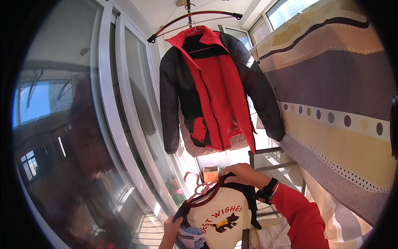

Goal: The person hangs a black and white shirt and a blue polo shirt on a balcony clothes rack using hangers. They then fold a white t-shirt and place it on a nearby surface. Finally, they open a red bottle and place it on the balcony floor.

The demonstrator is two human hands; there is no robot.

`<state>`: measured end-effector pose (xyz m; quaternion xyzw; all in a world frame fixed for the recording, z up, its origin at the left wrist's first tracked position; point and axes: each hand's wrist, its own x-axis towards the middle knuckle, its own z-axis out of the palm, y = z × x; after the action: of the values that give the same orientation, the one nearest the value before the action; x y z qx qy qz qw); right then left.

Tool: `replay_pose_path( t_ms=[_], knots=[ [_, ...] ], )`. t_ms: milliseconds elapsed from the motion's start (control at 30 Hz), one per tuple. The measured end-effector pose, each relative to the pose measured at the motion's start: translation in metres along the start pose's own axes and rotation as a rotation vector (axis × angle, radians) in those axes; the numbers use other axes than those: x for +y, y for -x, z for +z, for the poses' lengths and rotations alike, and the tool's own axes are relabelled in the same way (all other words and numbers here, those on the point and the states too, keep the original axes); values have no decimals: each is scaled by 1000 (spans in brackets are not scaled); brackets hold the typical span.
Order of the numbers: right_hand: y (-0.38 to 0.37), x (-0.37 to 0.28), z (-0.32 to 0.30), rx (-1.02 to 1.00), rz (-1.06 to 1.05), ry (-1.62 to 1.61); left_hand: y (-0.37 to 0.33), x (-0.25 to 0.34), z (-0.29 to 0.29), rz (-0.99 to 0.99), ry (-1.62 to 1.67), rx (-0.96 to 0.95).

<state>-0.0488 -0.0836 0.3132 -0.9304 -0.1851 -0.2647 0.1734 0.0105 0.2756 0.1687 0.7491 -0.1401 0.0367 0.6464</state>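
A cream shirt (232, 199) with dark sleeves, a dark red neckband, red lettering and a dog picture hangs in front of me. My right hand (244, 174) pinches its right shoulder by the collar. At the lower left, my left hand (172, 227) grips the other shoulder. A pink hanger (202, 189) sits at the neck opening, with its hook sticking up above the collar. Light blue fabric with dark stripes (190, 238) lies beside my left hand, against the shirt. Whether that hand also holds the blue fabric, I cannot tell.
Above the shirt, a red and black jacket (219, 95) hangs from a rail with a curved red bar (195, 19). Patterned bedding (331, 83) drapes along the right. Sliding glass doors (112, 83) line the left. An orange box (210, 174) stands beyond my hands, near a dark metal frame (269, 166).
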Motion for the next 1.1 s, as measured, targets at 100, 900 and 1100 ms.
replay_pose_path(
  t_ms=[100, 900, 1100],
  knots=[
    [9, 8, -4, 35, 55, 31, 2, 21, 4, 17, 58, 11],
    [9, -14, -95, 540, 214, 58, -31, -28, 3, 94, 389, 258],
    [-39, -30, -206, 708, 190, -1, -50, -51, 39, -48, 388, 101]
  ],
)
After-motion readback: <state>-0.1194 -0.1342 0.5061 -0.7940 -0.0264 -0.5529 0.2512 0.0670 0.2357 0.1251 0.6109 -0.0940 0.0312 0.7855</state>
